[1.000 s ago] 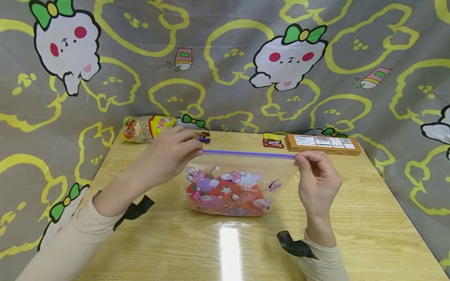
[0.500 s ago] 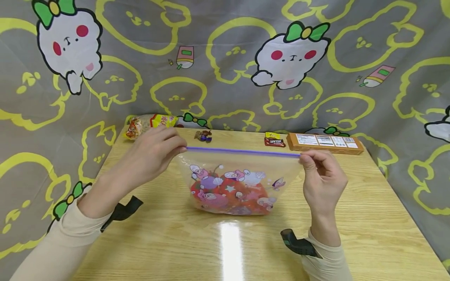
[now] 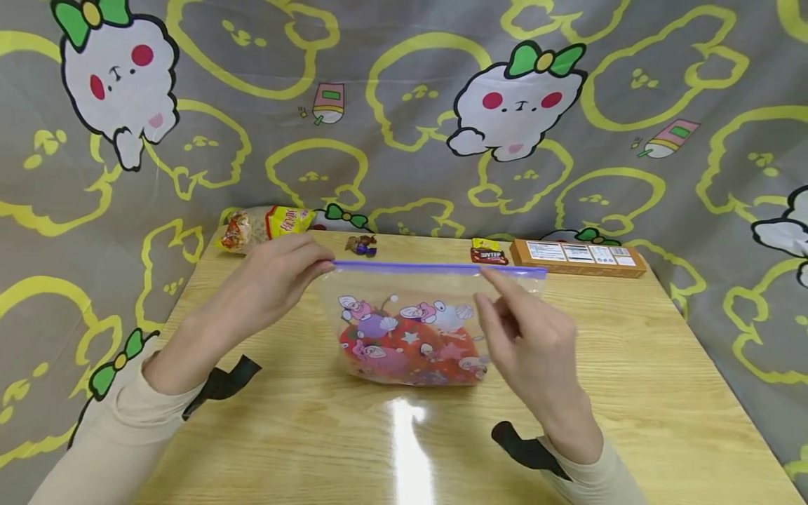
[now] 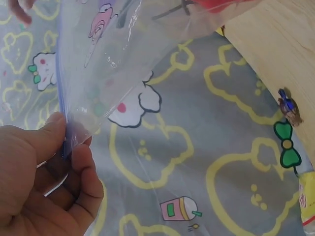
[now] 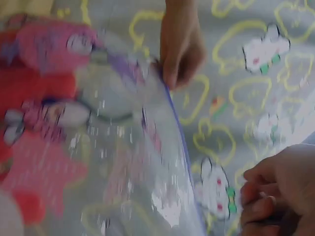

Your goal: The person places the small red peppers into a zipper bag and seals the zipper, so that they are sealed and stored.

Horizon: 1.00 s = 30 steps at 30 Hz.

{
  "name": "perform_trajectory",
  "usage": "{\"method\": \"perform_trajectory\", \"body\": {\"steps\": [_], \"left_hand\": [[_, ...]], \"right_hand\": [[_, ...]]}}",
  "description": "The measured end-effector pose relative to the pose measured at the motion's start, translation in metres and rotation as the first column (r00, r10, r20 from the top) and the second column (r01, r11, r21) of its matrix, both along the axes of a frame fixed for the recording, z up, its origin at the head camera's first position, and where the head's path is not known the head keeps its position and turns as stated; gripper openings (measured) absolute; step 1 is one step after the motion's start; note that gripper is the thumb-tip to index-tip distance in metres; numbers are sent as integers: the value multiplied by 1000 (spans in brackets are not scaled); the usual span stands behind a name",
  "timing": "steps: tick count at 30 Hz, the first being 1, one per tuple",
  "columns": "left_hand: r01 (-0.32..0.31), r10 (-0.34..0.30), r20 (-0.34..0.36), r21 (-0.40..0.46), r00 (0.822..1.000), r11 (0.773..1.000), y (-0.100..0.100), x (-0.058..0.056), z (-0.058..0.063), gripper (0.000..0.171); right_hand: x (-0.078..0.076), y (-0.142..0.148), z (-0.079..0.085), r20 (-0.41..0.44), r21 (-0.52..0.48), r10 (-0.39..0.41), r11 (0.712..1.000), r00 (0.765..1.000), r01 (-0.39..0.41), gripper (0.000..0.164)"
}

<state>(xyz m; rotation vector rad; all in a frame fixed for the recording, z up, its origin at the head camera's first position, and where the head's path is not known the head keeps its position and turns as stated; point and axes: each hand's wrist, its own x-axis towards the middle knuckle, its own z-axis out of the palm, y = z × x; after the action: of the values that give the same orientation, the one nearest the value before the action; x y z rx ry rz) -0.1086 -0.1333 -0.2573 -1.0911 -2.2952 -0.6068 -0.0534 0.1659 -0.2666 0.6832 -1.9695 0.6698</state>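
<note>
A clear zip bag [image 3: 404, 337] with pink cartoon prints and a purple zip strip [image 3: 435, 268] stands above the table. Red round things show through its wall, their kind blurred by the prints. At the strip's left end, my left hand [image 3: 278, 277] pinches the corner between thumb and fingers; the left wrist view shows this pinched corner [image 4: 69, 140] closely. My right hand [image 3: 536, 337] is in front of the bag's right part, index finger stretched toward the strip and thumb apart from it. In the right wrist view, that hand [image 5: 283, 191] appears clear of the bag's edge, holding nothing.
Along the table's back lie a yellow-labelled packet [image 3: 265, 228], several small wrapped sweets [image 3: 362, 245], a yellow wrapper [image 3: 485, 245], a red-brown bar [image 3: 489, 256] and an orange box [image 3: 577, 257]. A patterned grey cloth [image 3: 404, 91] hangs behind the table [image 3: 631, 365].
My left hand has slid left with the bag's corner, pulling the strip wider. My right hand has let go of the right corner and moved left in front of the bag.
</note>
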Motion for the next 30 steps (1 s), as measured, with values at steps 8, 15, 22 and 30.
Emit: {"method": "perform_trajectory", "body": {"steps": [8, 15, 22, 30], "left_hand": [[46, -50, 73, 61, 996, 997, -4, 7, -3, 7], [158, -344, 610, 338, 714, 928, -9, 13, -14, 16], [84, -749, 626, 753, 217, 653, -6, -7, -70, 33], [-284, -575, 818, 553, 4, 784, 34, -12, -155, 57]], "right_hand": [[-16, -37, -8, 149, 323, -75, 946, 986, 23, 31], [-14, -33, -7, 199, 250, -4, 967, 980, -46, 12], [-8, -21, 7, 298, 109, 183, 969, 937, -224, 16], [-10, -19, 12, 334, -81, 402, 913, 852, -399, 14]]}}
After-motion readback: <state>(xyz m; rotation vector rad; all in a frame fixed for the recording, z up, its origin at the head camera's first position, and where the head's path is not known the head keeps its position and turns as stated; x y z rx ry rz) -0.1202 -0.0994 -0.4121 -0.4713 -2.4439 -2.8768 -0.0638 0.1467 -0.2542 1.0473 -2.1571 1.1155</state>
